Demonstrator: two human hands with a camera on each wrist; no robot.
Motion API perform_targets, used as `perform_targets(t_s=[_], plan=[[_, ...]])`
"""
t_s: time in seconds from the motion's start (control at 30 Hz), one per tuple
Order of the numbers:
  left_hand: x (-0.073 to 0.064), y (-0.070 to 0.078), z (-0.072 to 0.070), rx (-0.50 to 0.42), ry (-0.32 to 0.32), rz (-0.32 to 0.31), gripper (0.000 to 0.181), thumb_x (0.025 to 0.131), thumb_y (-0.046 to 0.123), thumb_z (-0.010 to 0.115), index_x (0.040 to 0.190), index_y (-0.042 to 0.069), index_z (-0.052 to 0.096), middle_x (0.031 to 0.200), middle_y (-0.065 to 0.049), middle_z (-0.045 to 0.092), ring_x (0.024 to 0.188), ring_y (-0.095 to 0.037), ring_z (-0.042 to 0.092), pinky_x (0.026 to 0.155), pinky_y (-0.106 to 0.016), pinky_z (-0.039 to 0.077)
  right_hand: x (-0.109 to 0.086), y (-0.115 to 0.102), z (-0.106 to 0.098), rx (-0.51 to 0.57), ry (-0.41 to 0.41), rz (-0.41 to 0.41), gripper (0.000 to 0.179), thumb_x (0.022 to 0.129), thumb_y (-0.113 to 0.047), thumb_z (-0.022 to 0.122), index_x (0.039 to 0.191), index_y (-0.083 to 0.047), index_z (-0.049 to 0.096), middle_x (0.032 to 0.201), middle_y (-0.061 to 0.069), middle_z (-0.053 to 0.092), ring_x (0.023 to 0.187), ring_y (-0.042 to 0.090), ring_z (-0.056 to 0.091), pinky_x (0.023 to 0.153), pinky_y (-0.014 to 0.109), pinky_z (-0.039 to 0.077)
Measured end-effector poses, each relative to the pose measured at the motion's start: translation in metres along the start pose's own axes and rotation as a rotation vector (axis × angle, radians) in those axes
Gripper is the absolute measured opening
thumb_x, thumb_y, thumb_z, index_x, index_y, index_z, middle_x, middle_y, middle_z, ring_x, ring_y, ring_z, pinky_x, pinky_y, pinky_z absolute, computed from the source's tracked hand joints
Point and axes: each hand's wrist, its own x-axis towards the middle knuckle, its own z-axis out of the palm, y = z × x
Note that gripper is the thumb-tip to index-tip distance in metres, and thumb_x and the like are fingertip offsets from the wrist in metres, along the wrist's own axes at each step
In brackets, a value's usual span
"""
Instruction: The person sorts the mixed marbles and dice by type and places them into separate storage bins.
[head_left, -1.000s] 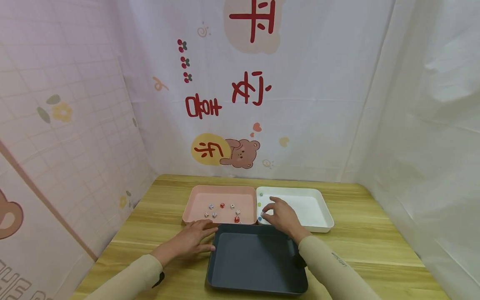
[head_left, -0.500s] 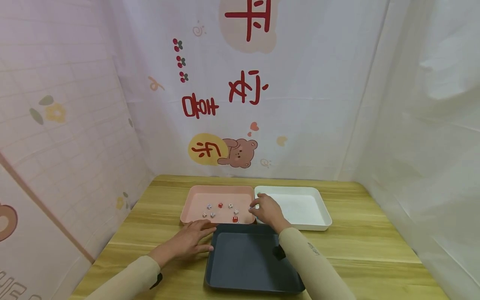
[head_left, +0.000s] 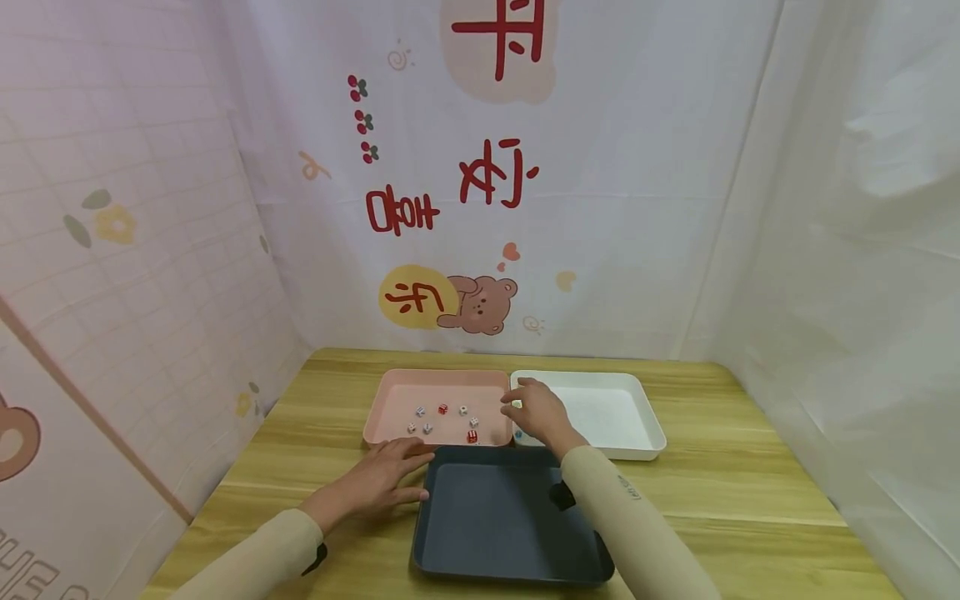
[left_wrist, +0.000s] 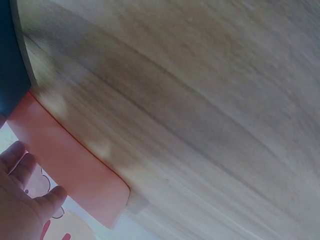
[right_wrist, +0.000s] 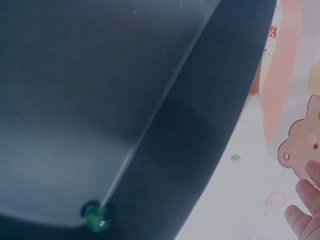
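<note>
My right hand (head_left: 542, 414) hovers above the left end of the white tray (head_left: 652, 425); its fingers point left and nothing shows between them. Under it lie a yellow-green bead (head_left: 517, 405) and a blue bead (head_left: 518, 434). The pink tray (head_left: 381, 404) adjoins on the left, holding several small dice, among them a red die (head_left: 472, 436) and a white die (head_left: 463, 410). My left hand (head_left: 382, 479) rests with spread fingers by the left rim of the dark grey tray (head_left: 513, 521). A green bead (right_wrist: 97, 218) sits in that tray's corner in the right wrist view.
All three trays stand on a wood-grain table (head_left: 750, 483), the dark one nearest me, partly beneath my right forearm. Behind the table hangs a white printed cloth (head_left: 615, 208), with more cloth along both sides.
My right hand held a small white die over the white tray, carried it left to the pink tray's right edge, then drew slightly back right; the die no longer shows. My left hand stayed put.
</note>
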Motion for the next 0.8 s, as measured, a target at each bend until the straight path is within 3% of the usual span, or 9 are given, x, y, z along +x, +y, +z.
perform_targets(t_s=[0.17,0.4,0.8], plan=[[0.0,0.001,-0.003,0.007,-0.003,0.004,0.064,0.096,0.047,0.061,0.145,0.007,0.051,0.149,-0.02,0.041,0.138,-0.037,0.037,0.111,-0.058,0.028,-0.004,0.015,-0.006,-0.03,-0.005,-0.018,0.02,0.093,-0.025,0.071,0.107,-0.015,0.079,0.13,0.015,0.064,0.132,0.033,0.049,0.105,0.05,0.041],[-0.001,0.001,-0.005,0.007,0.008,0.019,0.064,0.096,0.047,0.061,0.144,0.006,0.052,0.147,-0.022,0.042,0.137,-0.039,0.038,0.11,-0.059,0.029,-0.013,0.037,-0.009,-0.001,-0.024,-0.007,0.021,0.092,-0.024,0.071,0.108,-0.013,0.078,0.139,0.02,0.055,0.132,0.036,0.048,0.104,0.052,0.041],[-0.002,0.004,-0.006,-0.01,0.009,0.008,0.063,0.096,0.044,0.063,0.144,0.005,0.052,0.147,-0.022,0.042,0.137,-0.04,0.037,0.11,-0.06,0.028,-0.039,0.06,-0.018,0.011,-0.011,-0.035,0.018,0.089,-0.022,0.074,0.102,-0.011,0.08,0.134,0.023,0.058,0.128,0.039,0.051,0.1,0.053,0.044]])
